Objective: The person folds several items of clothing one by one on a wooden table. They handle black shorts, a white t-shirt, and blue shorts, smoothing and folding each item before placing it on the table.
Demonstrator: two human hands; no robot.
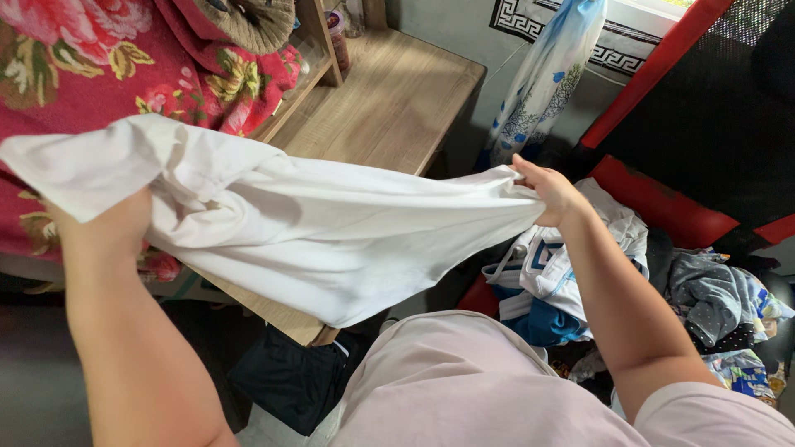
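Light wood-grain table [389,108] runs from near centre toward the far wall; its visible top is bare, and its near part is hidden behind a white cloth. At its far left edge stands a wooden shelf [319,41], with a small jar [338,37] on its board. Floor at right carries a loose heap of clothes [712,306], white, blue and grey pieces overlapping, and a dark garment [290,381] lies on the floor under the table's near corner.

Two hands [116,223], one white garment [331,232]
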